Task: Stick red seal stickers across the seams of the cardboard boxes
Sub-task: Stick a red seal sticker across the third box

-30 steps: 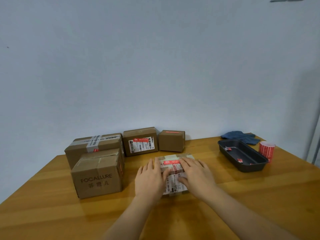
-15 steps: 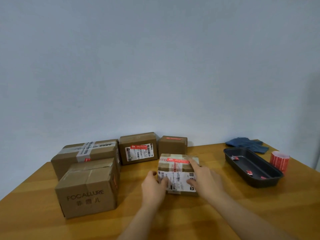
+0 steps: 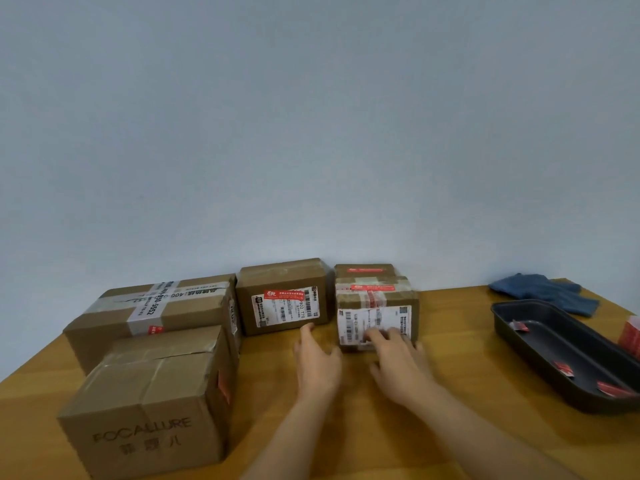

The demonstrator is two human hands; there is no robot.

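Head view shows your left hand (image 3: pixel 317 362) open and holding nothing, resting on the worktop (image 3: pixel 450 393) between the labelled box (image 3: pixel 282 296) and the small sealed box (image 3: pixel 377 311). Your right hand (image 3: pixel 398 362) is spread with its fingers against the near face of that small box, low on its shipping label; whether it grips or only pushes is blurred, so you cannot tell. A red seal sticker (image 3: pixel 372 288) lies across the top of this box, so it looks finished. The tiny box (image 3: pixel 363 270) behind it carries a red strip, the labelled box shows one on its front, and the long taped box (image 3: pixel 156 306) shows a red patch at its near edge. The FOCALLURE box (image 3: pixel 149 410) at near left has a red sticker only on its right side; its top seam looks bare and is probably next. The sticker roll (image 3: pixel 632 336) sits at far right beside the black tray (image 3: pixel 540 372), which holds red scraps.
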